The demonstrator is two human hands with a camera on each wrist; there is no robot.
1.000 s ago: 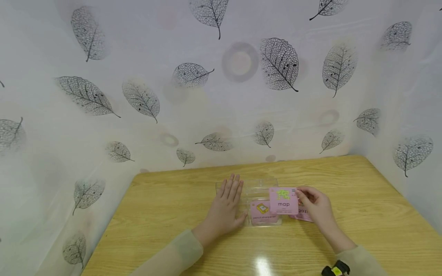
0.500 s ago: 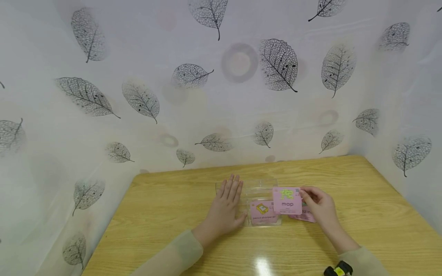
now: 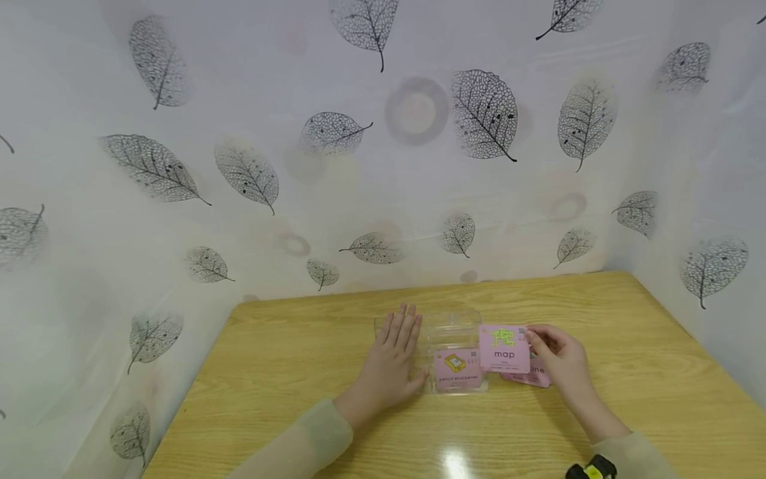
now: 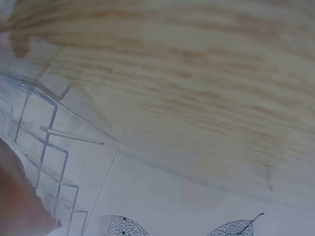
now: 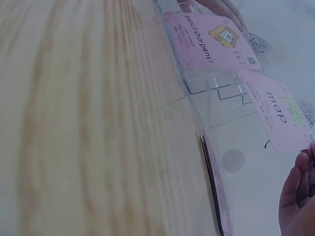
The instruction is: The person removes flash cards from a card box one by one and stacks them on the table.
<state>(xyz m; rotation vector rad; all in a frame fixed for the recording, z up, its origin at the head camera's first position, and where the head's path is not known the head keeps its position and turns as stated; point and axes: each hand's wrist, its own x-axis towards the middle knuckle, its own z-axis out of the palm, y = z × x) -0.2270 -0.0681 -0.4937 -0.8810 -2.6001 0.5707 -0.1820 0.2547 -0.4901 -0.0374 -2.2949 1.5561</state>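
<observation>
A clear plastic stepped rack (image 3: 453,319) stands on the table, its tiers showing edge-on in the left wrist view. My left hand (image 3: 391,356) rests on its left part with fingers straight. A pink card reading "pencil sharpener" (image 3: 457,370) leans in the front tier. Between thumb and fingers my right hand (image 3: 560,362) pinches the right edge of a pink card reading "map" (image 3: 505,349), held up beside the rack's right end. Behind and below it, a pink stack of cards (image 5: 216,182) lies on the table; its top word is partly hidden, ending in "ine".
The wooden table (image 3: 281,386) reaches back to a pale curtain (image 3: 383,179) printed with dark leaves, which also hangs along both sides. A dark band with a yellow patch (image 3: 592,469) sits by the right sleeve.
My right hand has moved to the right with the map card, uncovering more of the pencil sharpener card's right side. The left hand stays in place.
</observation>
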